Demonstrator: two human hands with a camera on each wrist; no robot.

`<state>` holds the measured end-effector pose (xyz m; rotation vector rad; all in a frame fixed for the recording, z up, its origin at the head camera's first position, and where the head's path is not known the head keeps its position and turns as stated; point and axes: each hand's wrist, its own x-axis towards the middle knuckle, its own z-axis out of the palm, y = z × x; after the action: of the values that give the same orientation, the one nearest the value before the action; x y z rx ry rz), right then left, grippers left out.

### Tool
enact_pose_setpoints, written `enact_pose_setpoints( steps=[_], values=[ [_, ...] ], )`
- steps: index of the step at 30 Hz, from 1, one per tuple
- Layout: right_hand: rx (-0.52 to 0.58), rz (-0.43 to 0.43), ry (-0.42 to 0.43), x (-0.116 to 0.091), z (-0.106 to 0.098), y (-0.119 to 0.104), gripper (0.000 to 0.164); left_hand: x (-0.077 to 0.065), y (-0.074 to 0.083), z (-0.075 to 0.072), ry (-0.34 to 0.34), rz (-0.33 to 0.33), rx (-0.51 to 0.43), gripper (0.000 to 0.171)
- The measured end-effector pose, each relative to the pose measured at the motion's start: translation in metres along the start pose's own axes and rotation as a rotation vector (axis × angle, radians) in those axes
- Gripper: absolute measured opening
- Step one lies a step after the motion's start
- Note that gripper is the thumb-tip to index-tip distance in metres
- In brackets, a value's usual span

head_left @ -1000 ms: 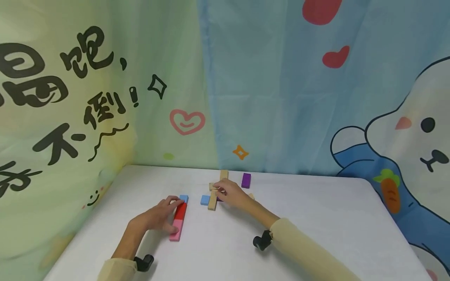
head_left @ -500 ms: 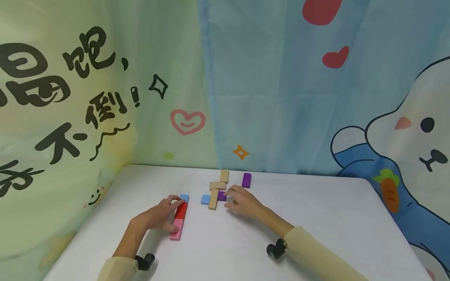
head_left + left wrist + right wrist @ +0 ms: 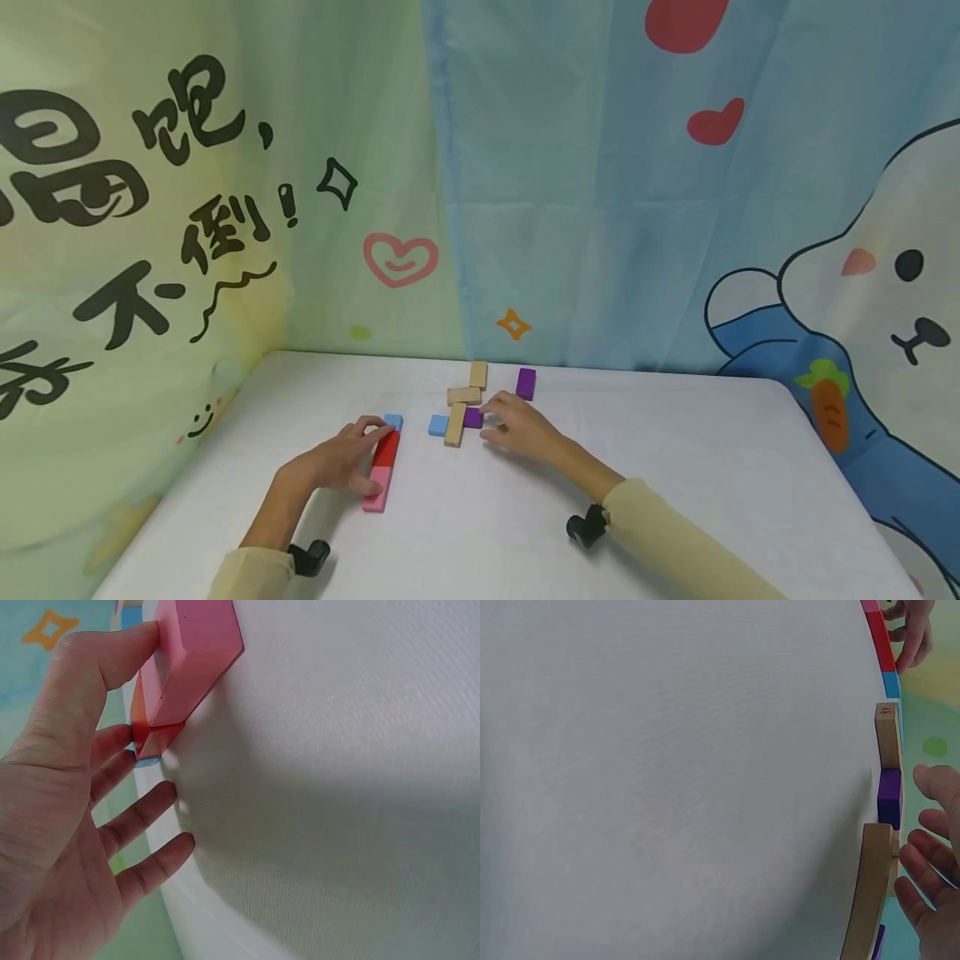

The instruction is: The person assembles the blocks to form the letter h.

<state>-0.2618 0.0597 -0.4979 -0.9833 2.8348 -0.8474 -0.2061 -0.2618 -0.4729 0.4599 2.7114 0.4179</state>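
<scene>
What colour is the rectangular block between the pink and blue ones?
That block is red, clearest in the head view.

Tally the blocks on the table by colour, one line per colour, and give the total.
Pink block: 1
Red block: 1
Light-blue blocks: 2
Purple blocks: 2
Wood-coloured blocks: 4 (one shows clearly only in the right wrist view)
Total in view: 10
</scene>
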Motion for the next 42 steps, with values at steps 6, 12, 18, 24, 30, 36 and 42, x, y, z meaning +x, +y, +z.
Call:
enact_pose_setpoints(
  steps=[6, 12, 18, 24, 30, 36, 42],
  values=[
    [-0.025, 0.018, 0.022, 0.020, 0.001, -0.001, 0.030, 0.001, -0.001, 0.001, -0.003, -0.016, -0.014, 0.090],
    [-0.160, -0.085, 0.050, 0.041, 0.000, -0.001, 0.020, 0.002, -0.002, 0.005, 0.004, -0.003, -0.029, 0.089],
    [-0.233, -0.096, -0.041, 0.047, -0.002, -0.003, 0.019, 0.002, -0.001, 0.007, 0.006, -0.006, -0.033, 0.090],
    [-0.266, -0.057, -0.027, 0.048, 0.000, 0.003, 0.017, 0.001, 0.000, 0.004, 0.005, 0.006, -0.002, 0.089],
    [-0.299, -0.054, -0.034, 0.051, 0.001, 0.006, 0.013, 0.000, -0.001, 0.001, 0.021, 0.026, 0.017, 0.088],
    [-0.283, -0.027, -0.035, 0.052, 0.001, 0.004, 0.005, -0.002, -0.003, 0.000, 0.026, 0.049, 0.007, 0.087],
    [-0.253, -0.003, -0.049, 0.053, 0.001, 0.001, 0.004, -0.002, -0.004, 0.001, 0.019, 0.031, -0.009, 0.089]
  ],
)
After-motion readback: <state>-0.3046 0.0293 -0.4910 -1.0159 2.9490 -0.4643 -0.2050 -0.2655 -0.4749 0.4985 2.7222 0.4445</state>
